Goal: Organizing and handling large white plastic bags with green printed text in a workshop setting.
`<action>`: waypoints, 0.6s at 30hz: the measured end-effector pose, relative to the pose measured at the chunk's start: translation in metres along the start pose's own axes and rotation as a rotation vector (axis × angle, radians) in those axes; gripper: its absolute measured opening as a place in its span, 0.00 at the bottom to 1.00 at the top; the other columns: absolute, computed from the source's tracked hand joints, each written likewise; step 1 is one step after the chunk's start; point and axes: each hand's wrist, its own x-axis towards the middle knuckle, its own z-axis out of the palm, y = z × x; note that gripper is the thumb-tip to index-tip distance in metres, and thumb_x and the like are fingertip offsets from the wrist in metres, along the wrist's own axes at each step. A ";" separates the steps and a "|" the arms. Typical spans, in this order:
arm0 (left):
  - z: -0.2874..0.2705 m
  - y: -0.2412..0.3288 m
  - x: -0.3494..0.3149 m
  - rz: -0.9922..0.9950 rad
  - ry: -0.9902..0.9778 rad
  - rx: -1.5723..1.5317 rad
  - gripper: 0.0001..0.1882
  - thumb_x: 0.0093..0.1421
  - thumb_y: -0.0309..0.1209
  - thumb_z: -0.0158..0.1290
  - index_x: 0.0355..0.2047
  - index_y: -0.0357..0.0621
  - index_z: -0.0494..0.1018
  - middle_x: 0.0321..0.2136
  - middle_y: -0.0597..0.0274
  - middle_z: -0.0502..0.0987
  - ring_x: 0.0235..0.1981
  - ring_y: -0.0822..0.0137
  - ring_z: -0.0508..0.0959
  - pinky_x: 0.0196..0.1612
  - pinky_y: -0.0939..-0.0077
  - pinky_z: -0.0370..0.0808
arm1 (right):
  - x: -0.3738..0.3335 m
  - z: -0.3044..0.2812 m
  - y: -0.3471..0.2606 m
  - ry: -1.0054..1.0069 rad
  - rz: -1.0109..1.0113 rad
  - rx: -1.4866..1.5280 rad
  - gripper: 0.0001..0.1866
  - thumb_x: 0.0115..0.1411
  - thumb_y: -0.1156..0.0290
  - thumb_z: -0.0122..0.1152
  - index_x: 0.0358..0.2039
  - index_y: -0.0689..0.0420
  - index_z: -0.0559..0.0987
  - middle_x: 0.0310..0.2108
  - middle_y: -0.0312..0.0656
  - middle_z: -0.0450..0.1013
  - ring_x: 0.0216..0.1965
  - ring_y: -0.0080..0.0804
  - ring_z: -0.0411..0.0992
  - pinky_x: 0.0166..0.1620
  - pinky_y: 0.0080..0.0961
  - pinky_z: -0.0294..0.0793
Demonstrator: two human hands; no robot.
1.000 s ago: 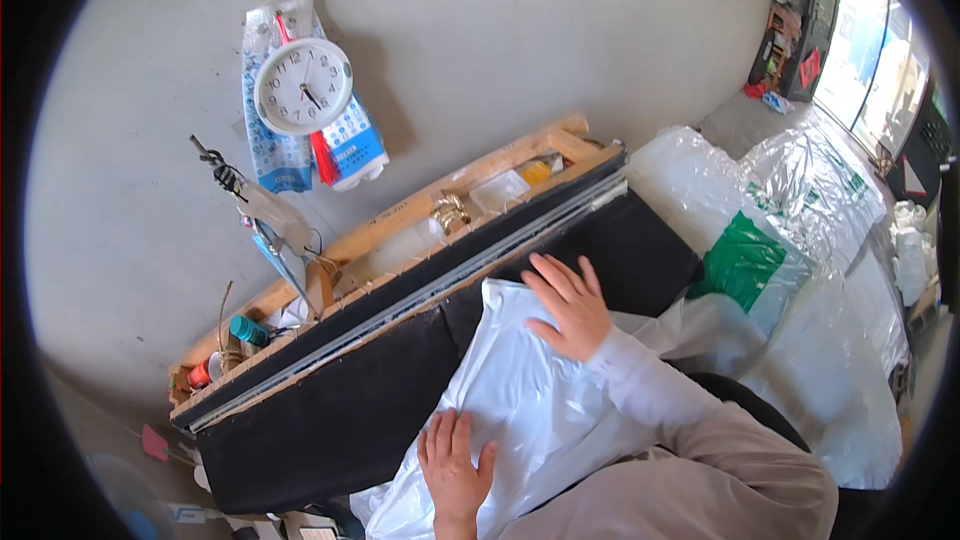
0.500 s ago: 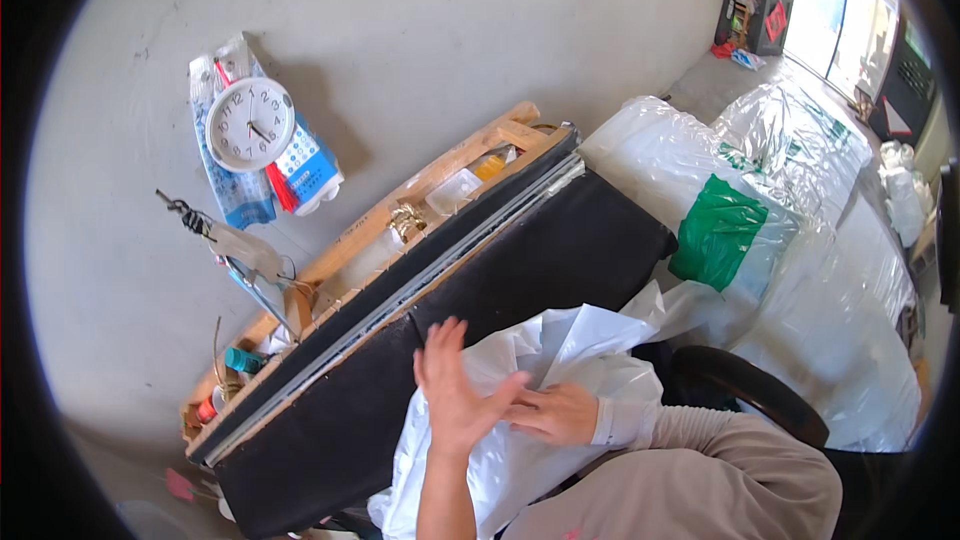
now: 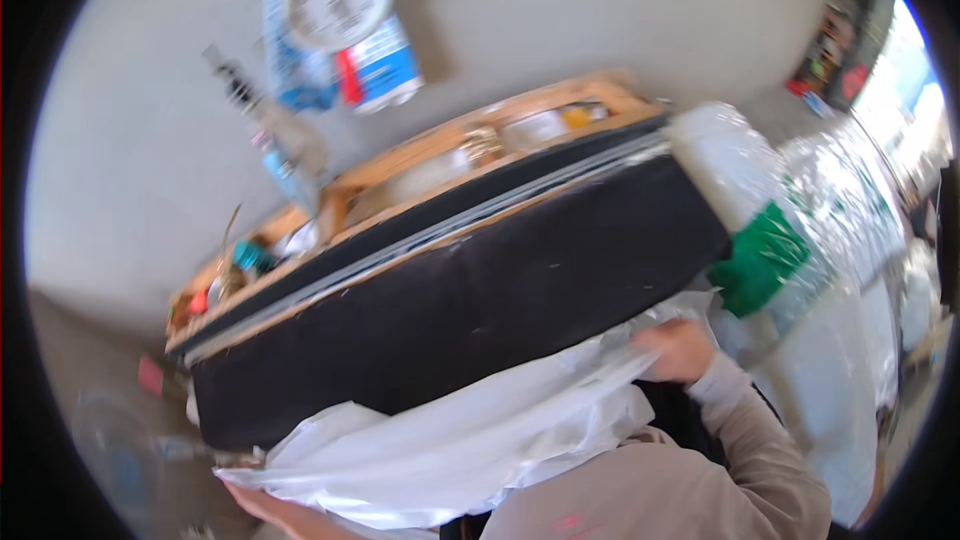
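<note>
A white plastic bag [image 3: 470, 440] is stretched across my lap, along the front of a long black work surface [image 3: 460, 300]. At the right end, my right hand [image 3: 678, 350] is closed on the bag's gathered edge, a little blurred by motion. My left hand [image 3: 262, 503] is low at the left with the bag's other corner in its grip. Plastic covers part of this hand and its fingers are mostly hidden.
Behind the black surface runs a wooden tray [image 3: 400, 175] with small items and a teal roll [image 3: 252, 257]. A clock [image 3: 340, 2] hangs on the wall above. Large plastic-wrapped bundles [image 3: 840, 180], one with a green patch [image 3: 762, 260], are piled at the right.
My hands were close together over the bunched bag, the left one spread. They have moved far apart, left and right, pulling the bag out wide. The view has shifted and tilted.
</note>
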 end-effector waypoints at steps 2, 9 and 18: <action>-0.047 -0.042 0.029 -0.067 0.135 -0.136 0.23 0.61 0.40 0.37 0.51 0.37 0.62 0.41 0.58 0.70 0.40 0.64 0.70 0.45 0.69 0.68 | -0.049 0.031 0.079 0.016 0.444 -0.330 0.11 0.45 0.69 0.53 0.32 0.53 0.74 0.26 0.47 0.72 0.28 0.47 0.72 0.31 0.40 0.70; -0.146 -0.004 -0.031 0.244 -0.136 0.092 0.21 0.60 0.37 0.40 0.49 0.37 0.63 0.40 0.56 0.70 0.40 0.63 0.71 0.44 0.69 0.69 | 0.010 0.112 0.010 -0.391 0.210 -0.049 0.15 0.49 0.68 0.51 0.40 0.53 0.72 0.33 0.50 0.73 0.33 0.49 0.72 0.38 0.40 0.71; -0.001 -0.016 -0.167 0.415 -0.743 0.386 0.17 0.58 0.32 0.42 0.46 0.37 0.65 0.40 0.54 0.71 0.40 0.61 0.72 0.42 0.69 0.70 | -0.017 0.172 -0.023 -0.479 0.069 -0.185 0.15 0.50 0.69 0.51 0.40 0.54 0.73 0.34 0.48 0.73 0.36 0.46 0.72 0.41 0.37 0.71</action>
